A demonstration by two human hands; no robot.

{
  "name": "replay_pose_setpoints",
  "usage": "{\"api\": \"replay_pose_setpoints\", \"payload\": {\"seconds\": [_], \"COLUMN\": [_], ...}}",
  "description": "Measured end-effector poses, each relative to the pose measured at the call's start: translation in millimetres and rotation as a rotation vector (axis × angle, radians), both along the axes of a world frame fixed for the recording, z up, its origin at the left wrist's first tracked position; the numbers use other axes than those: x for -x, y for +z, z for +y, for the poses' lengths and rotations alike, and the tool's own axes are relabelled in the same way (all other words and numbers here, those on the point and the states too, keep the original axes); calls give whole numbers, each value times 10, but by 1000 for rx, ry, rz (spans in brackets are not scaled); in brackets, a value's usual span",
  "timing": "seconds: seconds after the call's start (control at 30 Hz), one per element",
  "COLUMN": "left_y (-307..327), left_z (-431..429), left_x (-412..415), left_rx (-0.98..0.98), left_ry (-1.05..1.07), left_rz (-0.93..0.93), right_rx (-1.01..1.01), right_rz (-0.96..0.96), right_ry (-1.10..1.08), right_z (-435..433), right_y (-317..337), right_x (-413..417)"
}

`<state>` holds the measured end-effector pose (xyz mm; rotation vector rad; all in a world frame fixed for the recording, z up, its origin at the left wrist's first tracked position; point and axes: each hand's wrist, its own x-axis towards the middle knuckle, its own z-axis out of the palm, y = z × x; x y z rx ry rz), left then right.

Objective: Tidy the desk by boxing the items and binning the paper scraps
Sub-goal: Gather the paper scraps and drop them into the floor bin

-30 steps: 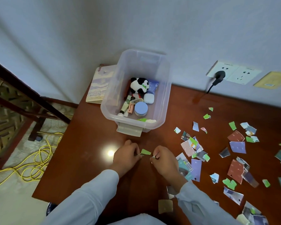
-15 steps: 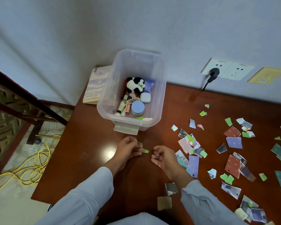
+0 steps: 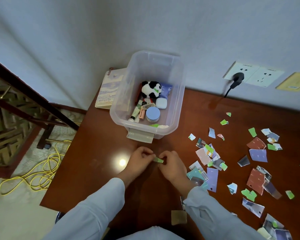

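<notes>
A small green paper scrap is pinched between my left hand and my right hand, just above the brown desk, in front of the box. The clear plastic box stands at the desk's back and holds a panda plush, tubes, a round blue tin and a white case. Several torn paper scraps in green, purple, red and grey lie scattered over the desk's right half.
A notebook lies left of the box against the wall. A black plug and cord sit in the wall socket. A tan square scrap lies near the front edge. Yellow cable coils on the floor to the left.
My hands separated half a second ago, with the scrap in the left one; now they have come together and both pinch the green scrap.
</notes>
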<state>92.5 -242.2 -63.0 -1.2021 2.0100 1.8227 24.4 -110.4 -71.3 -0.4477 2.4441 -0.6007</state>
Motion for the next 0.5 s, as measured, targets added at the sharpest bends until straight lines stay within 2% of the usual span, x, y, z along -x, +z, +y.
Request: {"api": "replay_pose_setpoints", "payload": {"seconds": [0.13,0.27,0.4,0.5], "left_y": [-76,-72,-91,-125], "left_z": [2,26,15,-12], "left_x": [-32,-14,17,38], "left_rx": [287,518,597,552], "left_ry": [-350,-523,-571,-576], "left_rz": [-52,-68,-81,-91], "right_rx": [-21,-26,-9,21], "right_rz": [9,17,19,15], "right_ry": [-10,-20,-28,-27], "right_z": [32,19,21,44], "right_y": [-24,-39,-48,-50], "right_x": [19,14,-2,-12]}}
